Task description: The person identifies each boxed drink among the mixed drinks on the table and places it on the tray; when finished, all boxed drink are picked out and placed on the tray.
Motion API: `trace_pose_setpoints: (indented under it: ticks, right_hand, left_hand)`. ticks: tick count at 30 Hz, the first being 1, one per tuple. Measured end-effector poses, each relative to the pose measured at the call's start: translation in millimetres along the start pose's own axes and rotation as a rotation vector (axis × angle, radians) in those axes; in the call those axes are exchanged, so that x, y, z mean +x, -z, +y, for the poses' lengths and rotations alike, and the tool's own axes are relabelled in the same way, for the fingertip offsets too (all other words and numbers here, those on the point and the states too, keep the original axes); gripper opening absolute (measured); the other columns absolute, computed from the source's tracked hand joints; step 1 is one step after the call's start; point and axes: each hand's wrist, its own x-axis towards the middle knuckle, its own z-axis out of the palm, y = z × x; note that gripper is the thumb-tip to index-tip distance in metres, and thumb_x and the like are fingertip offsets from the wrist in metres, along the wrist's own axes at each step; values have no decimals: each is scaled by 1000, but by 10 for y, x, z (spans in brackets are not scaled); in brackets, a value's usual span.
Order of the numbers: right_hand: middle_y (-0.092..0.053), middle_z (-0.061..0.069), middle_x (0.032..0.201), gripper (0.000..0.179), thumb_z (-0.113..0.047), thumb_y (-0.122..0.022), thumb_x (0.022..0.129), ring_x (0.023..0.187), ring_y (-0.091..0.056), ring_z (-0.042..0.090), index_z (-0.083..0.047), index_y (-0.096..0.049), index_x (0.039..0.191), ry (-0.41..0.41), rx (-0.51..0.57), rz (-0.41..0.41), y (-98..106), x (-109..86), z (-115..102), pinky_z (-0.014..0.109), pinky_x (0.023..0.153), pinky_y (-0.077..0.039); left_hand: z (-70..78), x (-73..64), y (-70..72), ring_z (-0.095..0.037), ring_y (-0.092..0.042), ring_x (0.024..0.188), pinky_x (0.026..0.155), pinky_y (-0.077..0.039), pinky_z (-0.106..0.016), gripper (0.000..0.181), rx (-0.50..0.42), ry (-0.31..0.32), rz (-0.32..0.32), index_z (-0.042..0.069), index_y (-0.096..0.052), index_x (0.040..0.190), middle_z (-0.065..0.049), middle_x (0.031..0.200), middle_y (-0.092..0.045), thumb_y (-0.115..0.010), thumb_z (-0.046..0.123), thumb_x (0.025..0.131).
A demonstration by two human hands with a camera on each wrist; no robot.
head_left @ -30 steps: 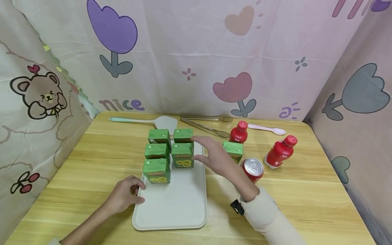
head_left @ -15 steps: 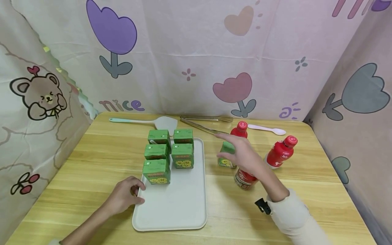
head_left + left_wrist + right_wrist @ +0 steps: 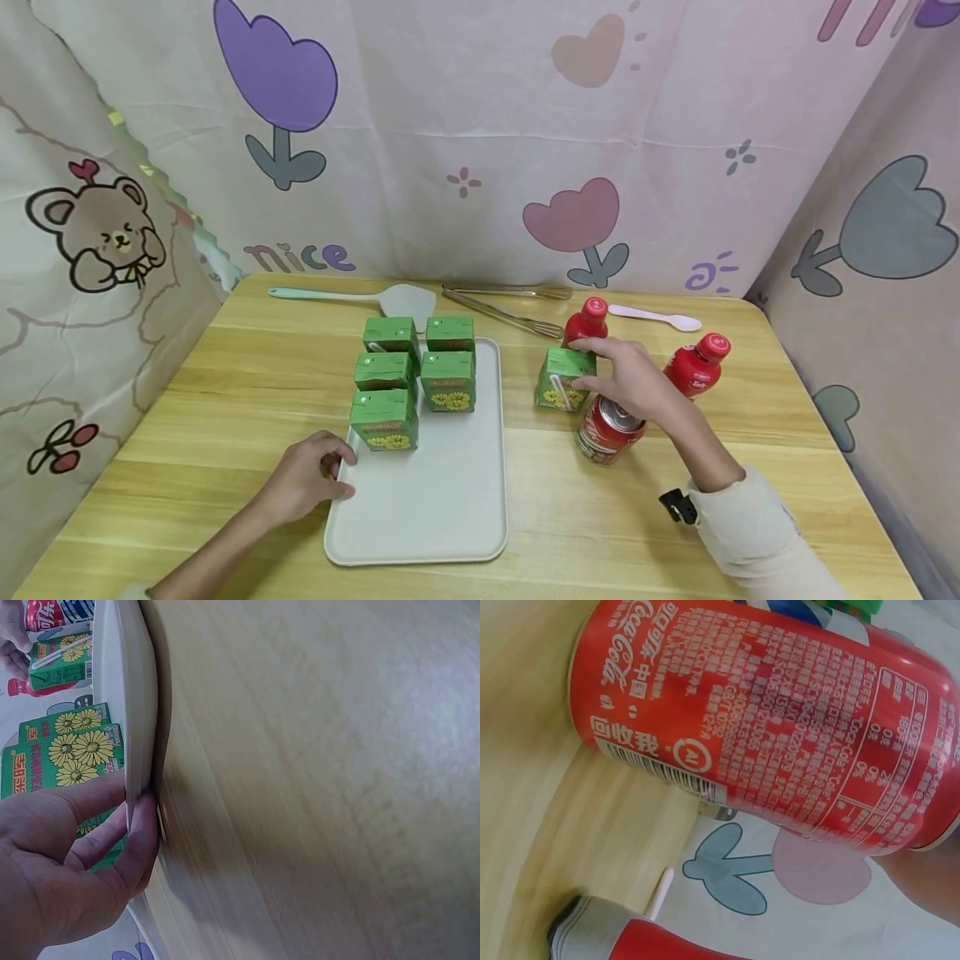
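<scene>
My left hand [image 3: 303, 475] pinches the left rim of a white tray [image 3: 427, 508]; the left wrist view shows its fingers [image 3: 139, 825] on both sides of that rim [image 3: 139, 690]. Several green drink cartons with yellow flowers [image 3: 384, 421] stand on the tray's far half. To the right of the tray, my right hand [image 3: 637, 379] reaches around another green carton [image 3: 553, 383], thumb near its front and forefinger behind, fingers fairly straight. Whether they touch it is unclear. A red Coca-Cola can [image 3: 603, 437] stands just below that hand and fills much of the right wrist view.
Two red bottles, one behind the lone carton [image 3: 583, 323] and one farther right [image 3: 692, 367], stand on the wooden table [image 3: 675, 542]. Along the back lie a white spatula [image 3: 405, 302], metal tongs [image 3: 502, 312] and a pink spoon [image 3: 660, 317]. A printed cloth [image 3: 450, 100] hangs behind.
My right hand has left the cartons on the tray and moved right to the lone carton beside the can. The left hand and tray have stayed in place.
</scene>
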Motion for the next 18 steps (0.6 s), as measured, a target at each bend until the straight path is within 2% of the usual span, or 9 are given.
trace_pose_setpoints:
  ticks: [10,15,18]
  right_hand:
    - [-66,15,116,48,-14,-79,76,107,-63,33,-6,-63,121,-10,28,26,-31,-23,62,50,83,-53]
    - [-68,14,114,46,-18,-79,76,106,-63,34,-8,-65,118,-17,19,30,-29,-13,61,48,80,-55]
    - [-68,15,113,44,-20,-79,76,103,-63,33,-10,-67,117,-35,17,25,-28,-10,59,45,74,-56]
  left_hand:
    - [-13,2,6,-12,-48,71,55,-42,-20,31,-12,-13,-6,5,-64,89,-4,83,-53,-80,-3,64]
    - [-32,-7,-1,-11,-48,71,55,-42,-20,31,-16,-22,-8,5,-64,90,-4,83,-53,-80,-2,64]
    - [-35,-6,-4,-12,-48,71,55,-43,-20,31,-20,-25,-6,5,-64,90,-5,84,-53,-80,-3,64]
